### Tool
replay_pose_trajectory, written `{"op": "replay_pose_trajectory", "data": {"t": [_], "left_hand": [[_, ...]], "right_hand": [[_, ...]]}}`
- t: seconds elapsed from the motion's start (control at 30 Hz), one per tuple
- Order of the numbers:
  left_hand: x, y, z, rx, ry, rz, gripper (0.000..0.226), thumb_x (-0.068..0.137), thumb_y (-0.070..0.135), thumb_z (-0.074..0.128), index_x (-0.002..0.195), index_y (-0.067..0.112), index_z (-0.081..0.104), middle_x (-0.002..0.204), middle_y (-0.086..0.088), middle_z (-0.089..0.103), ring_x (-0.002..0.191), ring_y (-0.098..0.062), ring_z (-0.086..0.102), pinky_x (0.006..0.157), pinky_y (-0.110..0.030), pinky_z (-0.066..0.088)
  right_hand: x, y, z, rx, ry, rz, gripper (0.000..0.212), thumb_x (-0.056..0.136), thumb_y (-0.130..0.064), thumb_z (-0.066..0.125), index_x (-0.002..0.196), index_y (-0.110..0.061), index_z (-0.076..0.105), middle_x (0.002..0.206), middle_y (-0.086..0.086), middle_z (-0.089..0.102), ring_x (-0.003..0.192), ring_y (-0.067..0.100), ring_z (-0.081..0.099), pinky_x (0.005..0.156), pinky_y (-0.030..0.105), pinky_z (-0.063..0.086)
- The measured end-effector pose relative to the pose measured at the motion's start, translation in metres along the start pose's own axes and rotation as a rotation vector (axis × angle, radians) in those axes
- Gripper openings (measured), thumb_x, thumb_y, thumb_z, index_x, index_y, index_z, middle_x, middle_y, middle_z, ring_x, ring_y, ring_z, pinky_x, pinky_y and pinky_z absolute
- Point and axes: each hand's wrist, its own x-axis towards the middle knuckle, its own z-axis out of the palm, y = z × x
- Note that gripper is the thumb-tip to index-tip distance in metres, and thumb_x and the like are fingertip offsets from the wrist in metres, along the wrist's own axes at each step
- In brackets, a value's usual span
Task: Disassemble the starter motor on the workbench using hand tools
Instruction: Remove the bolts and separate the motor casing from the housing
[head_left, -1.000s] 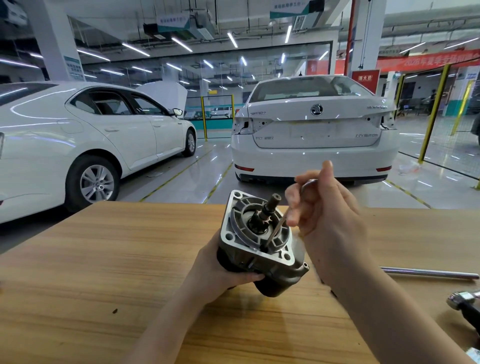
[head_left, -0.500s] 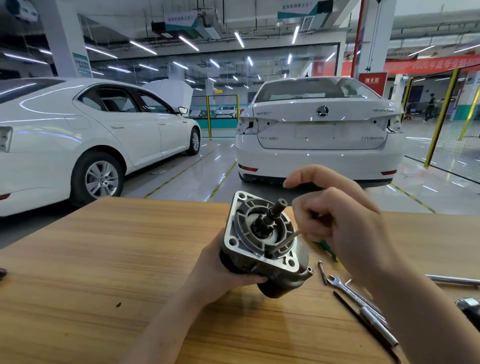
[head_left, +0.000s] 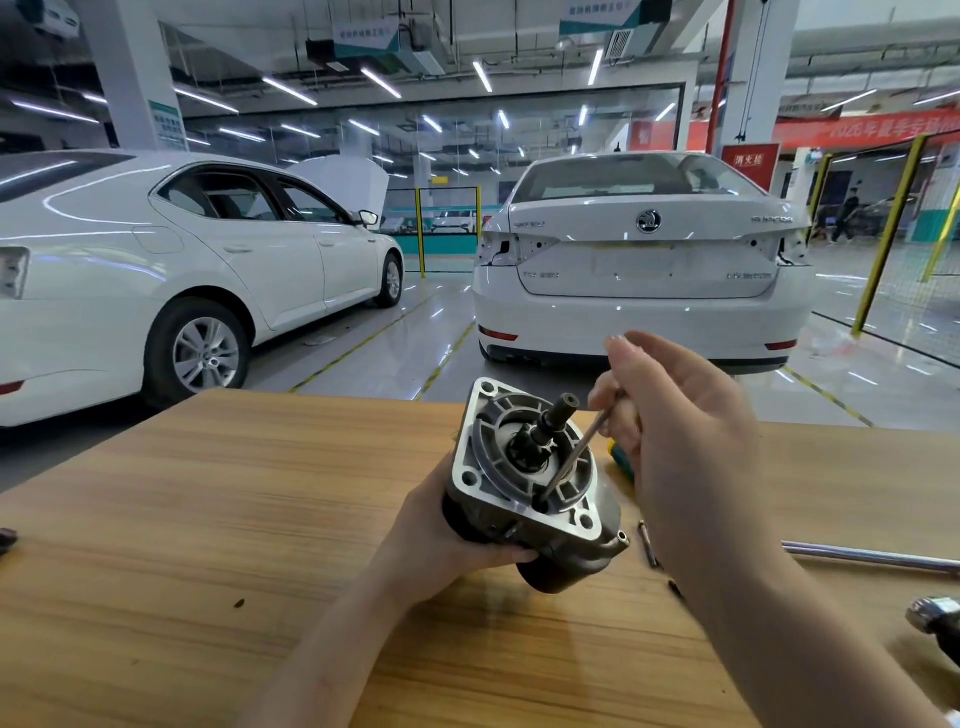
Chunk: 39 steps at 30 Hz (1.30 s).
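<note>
Nearest the camera, the left hand (head_left: 457, 525) cups the starter motor (head_left: 530, 499) from below and behind, fingers closed around its dark body, holding it tilted just above the wooden workbench (head_left: 208, 519). The flanged aluminium nose faces up and away, with the pinion shaft (head_left: 558, 415) projecting from its centre.

The right hand (head_left: 675, 441) is closed on a slim metal tool (head_left: 574, 454), probably a hex key or thin driver; its head is too small to identify. The tool tip sits in a recess at the lower edge of the flange face, just beside the shaft base.

Risk, as a judgement: the motor is supported by one hand only, so torque applied through the tool may rotate or drop the housing. A tip that is not fully seated may slip and round the fastener or strike the supporting fingers.

Behind the right hand, a small loose pin (head_left: 648, 543) and part of a green-handled tool (head_left: 621, 460) lie on the bench. A long chrome bar (head_left: 872, 558) lies farther right. A loosened fastener could roll among these.

Beyond the bench stand two white cars (head_left: 644, 270).
</note>
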Motion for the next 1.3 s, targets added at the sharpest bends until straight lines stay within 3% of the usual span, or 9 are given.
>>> {"op": "replay_pose_trajectory", "data": {"t": [0.13,0.23,0.33,0.47,0.63,0.83,1.0,1.13,1.3], "left_hand": [[0.001,-0.003,0.0,0.011,0.023,0.007,0.071,0.048,0.033,0.091,0.11,0.039,0.057,0.108,0.018,0.067,0.102,0.004,0.059,0.078,-0.004,0.045],[0.001,-0.004,0.001,0.018,0.028,0.024,0.074,0.048,0.034,0.091,0.111,0.039,0.055,0.11,0.017,0.067,0.104,0.002,0.06,0.081,-0.007,0.046],[0.001,-0.003,0.0,0.003,0.011,0.023,0.074,0.049,0.032,0.091,0.113,0.038,0.055,0.111,0.015,0.067,0.105,0.001,0.06,0.083,-0.008,0.047],[0.002,-0.002,0.0,0.004,0.0,0.004,0.073,0.05,0.036,0.09,0.114,0.035,0.056,0.111,0.016,0.066,0.105,0.003,0.059,0.084,-0.008,0.047],[0.002,-0.003,0.0,-0.002,0.013,-0.01,0.072,0.047,0.034,0.091,0.112,0.033,0.058,0.108,0.018,0.067,0.103,0.005,0.059,0.08,-0.006,0.046],[-0.001,-0.001,-0.001,-0.001,-0.002,-0.005,0.072,0.051,0.032,0.091,0.114,0.033,0.056,0.111,0.016,0.066,0.105,0.003,0.059,0.082,-0.007,0.046],[-0.001,0.001,-0.001,-0.014,-0.014,-0.017,0.072,0.051,0.028,0.091,0.114,0.032,0.057,0.111,0.017,0.066,0.104,0.005,0.059,0.08,-0.006,0.046],[0.0,0.001,-0.001,-0.044,-0.025,-0.056,0.072,0.048,0.032,0.09,0.111,0.038,0.057,0.11,0.02,0.066,0.101,0.008,0.059,0.073,-0.003,0.046],[0.006,-0.001,0.001,-0.05,0.012,-0.08,0.074,0.045,0.033,0.091,0.108,0.046,0.056,0.109,0.021,0.066,0.099,0.009,0.059,0.073,-0.009,0.047]], "right_hand": [[-0.007,0.001,0.009,0.121,0.1,-0.007,0.032,0.075,-0.029,0.062,0.088,-0.001,0.059,0.047,-0.004,0.056,0.036,0.0,0.039,0.04,0.01,0.033],[-0.01,-0.004,0.015,0.021,0.052,-0.061,0.026,0.07,-0.035,0.059,0.079,-0.011,0.063,0.045,-0.005,0.055,0.039,0.0,0.042,0.04,0.01,0.033],[-0.007,-0.012,0.011,-0.096,-0.127,-0.059,0.022,0.073,-0.036,0.054,0.076,-0.02,0.069,0.052,-0.003,0.058,0.034,0.001,0.035,0.035,0.011,0.028],[0.005,-0.024,-0.007,-0.062,-0.425,0.101,0.024,0.074,-0.031,0.051,0.076,-0.024,0.074,0.053,-0.003,0.055,0.035,0.006,0.044,0.041,0.013,0.037],[0.007,-0.021,-0.006,-0.109,-0.298,0.078,0.017,0.078,-0.032,0.062,0.068,-0.025,0.072,0.047,-0.007,0.046,0.037,0.005,0.036,0.041,0.011,0.032],[0.001,-0.026,-0.005,-0.169,-0.259,0.158,0.026,0.06,-0.046,0.075,0.067,-0.022,0.073,0.052,-0.007,0.047,0.043,0.006,0.039,0.047,0.013,0.037],[-0.001,-0.024,-0.003,-0.16,-0.194,0.161,0.036,0.051,-0.054,0.066,0.063,-0.02,0.073,0.053,-0.007,0.047,0.042,0.005,0.038,0.046,0.012,0.037],[0.0,-0.026,-0.004,-0.179,-0.213,0.173,0.037,0.054,-0.053,0.065,0.055,-0.016,0.068,0.05,-0.006,0.045,0.044,0.004,0.038,0.045,0.011,0.036],[0.001,-0.026,-0.003,-0.251,-0.14,0.149,0.043,0.059,-0.056,0.061,0.044,-0.017,0.055,0.043,-0.005,0.036,0.043,0.008,0.03,0.041,0.012,0.026]]}}
